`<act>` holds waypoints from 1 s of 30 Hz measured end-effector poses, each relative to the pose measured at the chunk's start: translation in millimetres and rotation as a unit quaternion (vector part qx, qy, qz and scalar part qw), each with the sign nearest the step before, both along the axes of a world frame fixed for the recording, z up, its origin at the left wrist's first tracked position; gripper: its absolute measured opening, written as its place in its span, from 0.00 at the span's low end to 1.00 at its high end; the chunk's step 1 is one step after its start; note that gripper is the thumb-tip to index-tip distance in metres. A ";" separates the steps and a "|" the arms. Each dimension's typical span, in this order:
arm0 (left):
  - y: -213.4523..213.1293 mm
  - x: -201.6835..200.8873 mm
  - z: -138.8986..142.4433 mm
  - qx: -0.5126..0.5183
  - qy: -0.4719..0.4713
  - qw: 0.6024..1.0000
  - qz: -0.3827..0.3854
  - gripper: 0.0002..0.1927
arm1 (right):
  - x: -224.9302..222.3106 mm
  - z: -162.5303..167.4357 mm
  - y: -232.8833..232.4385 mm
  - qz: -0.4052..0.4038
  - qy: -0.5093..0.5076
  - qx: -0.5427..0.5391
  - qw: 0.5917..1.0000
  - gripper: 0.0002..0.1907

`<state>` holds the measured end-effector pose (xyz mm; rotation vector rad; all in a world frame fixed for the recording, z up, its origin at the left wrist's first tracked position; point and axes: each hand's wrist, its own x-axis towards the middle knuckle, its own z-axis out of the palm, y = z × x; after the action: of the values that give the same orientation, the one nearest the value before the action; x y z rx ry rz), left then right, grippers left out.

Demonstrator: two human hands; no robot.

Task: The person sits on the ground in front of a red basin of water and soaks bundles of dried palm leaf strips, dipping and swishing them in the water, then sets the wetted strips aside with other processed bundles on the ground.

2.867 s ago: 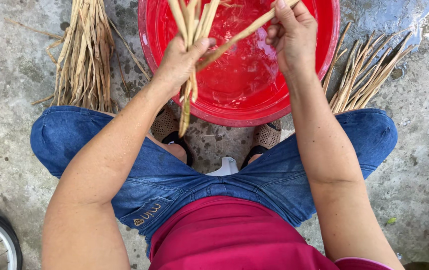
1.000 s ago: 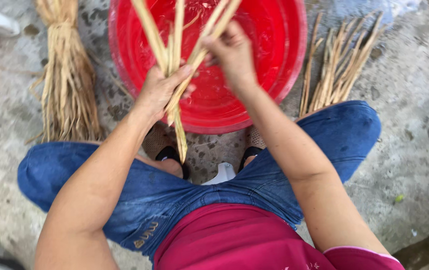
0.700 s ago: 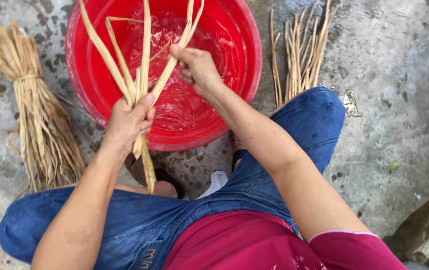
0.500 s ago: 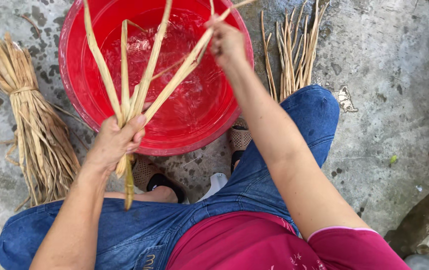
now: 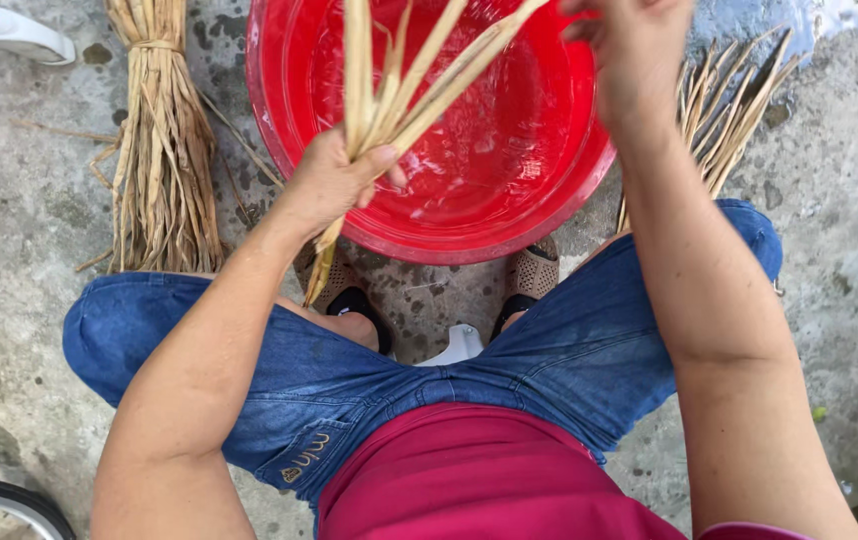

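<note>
Closest to me is my red shirt (image 5: 469, 480), and past it my blue denim shorts (image 5: 369, 390) spread over both bent knees. Between my knees a bit of white stool (image 5: 459, 345) shows, and my sandals (image 5: 534, 275) rest on the wet concrete floor (image 5: 19, 330). At the lower left edge a dark curved wheel (image 5: 4, 500) cuts into view.

My left hand (image 5: 329, 185) is closed in a fist around a bunch of pale dry straws (image 5: 389, 90). The thumb presses across them on the side facing me. Their butt ends stick out below my fist, pointing down toward my left knee, while the long ends fan upward over the basin and run off the top edge.

My right hand (image 5: 634, 50) is raised higher and farther out, over the right side of the basin. Its fingers curl near the top of one straw that slants up from the bunch, and it seems to pinch that straw, though the fingertips lie at the frame's edge and I cannot tell how firmly.

Under both hands sits the round red basin (image 5: 349, 220), wet inside, its near rim just beyond my feet. Left of it a tied bundle (image 5: 159, 150) of the same straws lies on the floor. Right of it, partly behind my right forearm, loose stalks (image 5: 739, 100) lie spread. At the far top left a white curved object (image 5: 9, 30) pokes in.
</note>
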<state>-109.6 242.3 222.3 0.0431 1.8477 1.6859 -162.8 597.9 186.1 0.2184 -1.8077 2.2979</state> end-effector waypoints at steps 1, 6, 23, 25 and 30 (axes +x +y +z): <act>4.6 -0.6 -2.3 -0.014 0.014 1.000 -0.014 0.16 | 12.6 13.7 -22.0 0.044 0.042 0.088 0.994 0.06; 19.4 -0.3 -11.1 -0.056 0.042 0.996 -0.052 0.16 | 22.6 28.8 -94.1 0.124 -0.095 0.266 0.951 0.11; 27.6 -8.4 -14.5 0.049 -0.001 0.999 -0.006 0.25 | 10.3 -19.3 -118.8 0.127 -0.334 -0.129 0.925 0.11; 26.2 -7.4 -16.0 0.054 -0.010 0.998 0.013 0.24 | 9.3 -14.6 -118.0 0.149 -0.347 -0.129 0.917 0.13; 23.2 -6.4 -16.1 0.019 0.011 1.000 0.014 0.21 | -1.3 -16.4 -104.9 0.068 -0.418 -0.058 0.904 0.16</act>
<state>-115.9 265.5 206.3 0.0522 1.8388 1.7467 -164.0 493.1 169.7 -0.8133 -1.9994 2.8377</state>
